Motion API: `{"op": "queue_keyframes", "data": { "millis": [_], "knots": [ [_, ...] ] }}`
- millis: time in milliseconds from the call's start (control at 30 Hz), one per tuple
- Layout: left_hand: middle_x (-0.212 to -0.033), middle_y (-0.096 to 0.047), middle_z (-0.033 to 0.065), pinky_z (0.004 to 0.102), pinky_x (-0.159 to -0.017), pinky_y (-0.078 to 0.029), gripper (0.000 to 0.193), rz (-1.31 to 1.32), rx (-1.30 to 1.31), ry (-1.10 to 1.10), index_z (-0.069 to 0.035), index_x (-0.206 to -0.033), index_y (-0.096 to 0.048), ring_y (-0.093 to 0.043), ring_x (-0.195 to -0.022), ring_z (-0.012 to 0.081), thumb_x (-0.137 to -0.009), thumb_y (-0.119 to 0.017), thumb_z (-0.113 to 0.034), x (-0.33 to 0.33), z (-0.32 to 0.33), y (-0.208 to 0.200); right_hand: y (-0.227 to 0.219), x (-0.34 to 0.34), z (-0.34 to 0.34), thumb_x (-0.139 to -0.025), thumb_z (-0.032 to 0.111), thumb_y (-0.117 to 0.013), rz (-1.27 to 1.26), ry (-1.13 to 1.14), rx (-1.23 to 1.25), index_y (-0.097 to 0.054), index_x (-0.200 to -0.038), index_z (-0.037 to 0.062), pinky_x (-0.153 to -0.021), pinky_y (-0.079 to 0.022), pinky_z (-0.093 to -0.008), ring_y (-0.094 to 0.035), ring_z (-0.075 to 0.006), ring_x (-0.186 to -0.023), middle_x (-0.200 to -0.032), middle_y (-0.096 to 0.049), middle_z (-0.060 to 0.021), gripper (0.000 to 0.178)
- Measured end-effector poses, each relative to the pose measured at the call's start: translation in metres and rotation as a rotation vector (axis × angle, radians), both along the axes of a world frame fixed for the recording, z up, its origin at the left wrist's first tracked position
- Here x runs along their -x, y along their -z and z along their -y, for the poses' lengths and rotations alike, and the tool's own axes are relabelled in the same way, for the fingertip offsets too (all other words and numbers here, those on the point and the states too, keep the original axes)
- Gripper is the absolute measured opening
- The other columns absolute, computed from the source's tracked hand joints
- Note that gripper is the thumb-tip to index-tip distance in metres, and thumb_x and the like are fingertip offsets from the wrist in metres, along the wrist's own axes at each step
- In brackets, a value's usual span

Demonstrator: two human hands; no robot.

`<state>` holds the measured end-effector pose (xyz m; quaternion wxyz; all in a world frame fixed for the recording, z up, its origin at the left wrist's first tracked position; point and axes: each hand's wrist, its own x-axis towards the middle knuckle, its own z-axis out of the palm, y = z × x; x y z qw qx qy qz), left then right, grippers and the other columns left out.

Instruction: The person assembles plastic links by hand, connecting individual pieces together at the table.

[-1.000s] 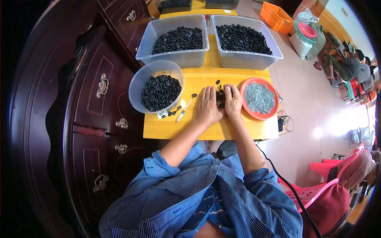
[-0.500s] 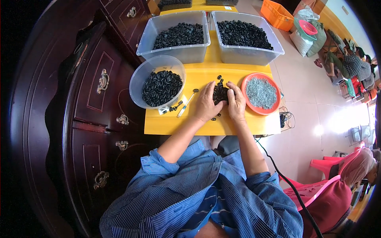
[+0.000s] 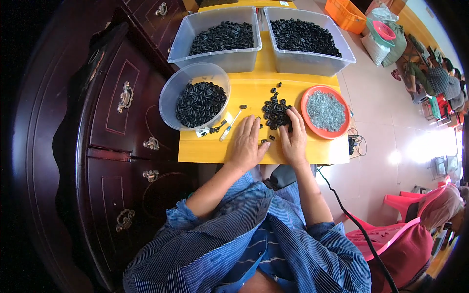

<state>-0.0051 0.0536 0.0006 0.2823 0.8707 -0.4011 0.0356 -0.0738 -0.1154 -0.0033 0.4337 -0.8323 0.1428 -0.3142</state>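
Note:
A loose pile of small black oval plastic pieces (image 3: 274,113) lies on the yellow table (image 3: 312,152). My left hand (image 3: 248,145) rests on the tabletop to the left of the pile, palm down, fingers stretched out. Against the pile's right edge lies my right hand (image 3: 294,141), its fingers extended and its thumb apart, touching some pieces. Several stray pieces are scattered between my hands and beyond the pile. To the right, a red round tray (image 3: 306,117) holds many small shiny metal parts (image 3: 325,111).
A clear round tub (image 3: 168,105) of black pieces stands at the left, beside a thin white-handled tool (image 3: 229,126). Two clear bins (image 3: 222,61) full of black pieces stand behind. A dark wooden cabinet (image 3: 112,146) borders the left; a pink chair (image 3: 386,239) stands at the right.
My hands have come apart from around the pile. The left has drawn back toward me and left; the right stays at the pile's right side. More of the pile shows, spread flatter.

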Motion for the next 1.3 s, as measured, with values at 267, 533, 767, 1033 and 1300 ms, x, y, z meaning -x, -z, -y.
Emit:
{"op": "queue_keyframes", "data": {
  "millis": [267, 533, 767, 1033, 1300],
  "knots": [
    [-0.135, -0.052, 0.0235, 0.048, -0.107, -0.04, 0.067, 0.034, 0.111, -0.029, 0.001, -0.137, -0.051, -0.049, -0.125, 0.0415, -0.082, -0.078, -0.023, -0.012, 0.005, -0.003, 0.002, 0.045, -0.006, -0.085, -0.001, -0.065, -0.006, 0.02, 0.247, -0.063, -0.12, 0.0017, -0.096, -0.049, -0.0417, -0.062, -0.0359, -0.11, -0.121, -0.062, -0.0191, 0.035],
    [-0.097, -0.063, 0.0111, 0.045, -0.085, -0.048, 0.034, 0.113, 0.168, -0.008, -0.006, -0.111, -0.065, -0.059, -0.094, 0.0338, -0.081, -0.077, -0.017, -0.015, 0.004, -0.001, 0.008, 0.037, -0.001, -0.082, 0.005, -0.068, -0.096, -0.064, 0.373, -0.066, -0.108, 0.0054, -0.087, -0.05, -0.0454, -0.06, -0.0348, -0.101, -0.11, -0.063, -0.0125, 0.026],
    [-0.089, -0.067, 0.0103, 0.0452, -0.081, -0.049, 0.019, 0.132, 0.204, 0.016, -0.008, -0.101, -0.067, -0.062, -0.087, 0.0335, -0.084, -0.073, -0.014, -0.041, 0.023, 0.006, 0.006, 0.013, 0.004, -0.08, 0.005, -0.068, -0.03, -0.097, 0.347, -0.066, -0.109, 0.0042, -0.093, -0.05, -0.0456, -0.061, -0.0363, -0.106, -0.116, -0.064, -0.0158, 0.028],
    [-0.081, -0.067, 0.0104, 0.0396, -0.071, -0.053, 0.023, -0.134, 0.37, 0.061, -0.004, -0.103, -0.069, -0.065, -0.076, 0.0291, -0.082, -0.076, -0.006, -0.019, 0.01, -0.045, 0.009, 0.029, 0.004, -0.083, 0.001, -0.067, 0.051, -0.047, 0.183, -0.066, -0.103, 0.002, -0.089, -0.052, -0.0438, -0.065, -0.0366, -0.099, -0.106, -0.068, -0.0156, 0.019],
    [-0.087, -0.069, 0.0125, 0.0297, -0.07, -0.056, 0.038, 0.156, 0.822, 0.389, 0.001, -0.114, -0.07, -0.067, -0.074, 0.019, -0.078, -0.08, 0.001, -0.008, -0.022, -0.254, 0.009, 0.025, 0.01, -0.083, 0.002, -0.068, 0.069, -0.061, 0.18, -0.066, -0.099, 0.0038, -0.082, -0.053, -0.0436, -0.067, -0.0364, -0.091, -0.097, -0.07, -0.0151, 0.016]
  ]
}}
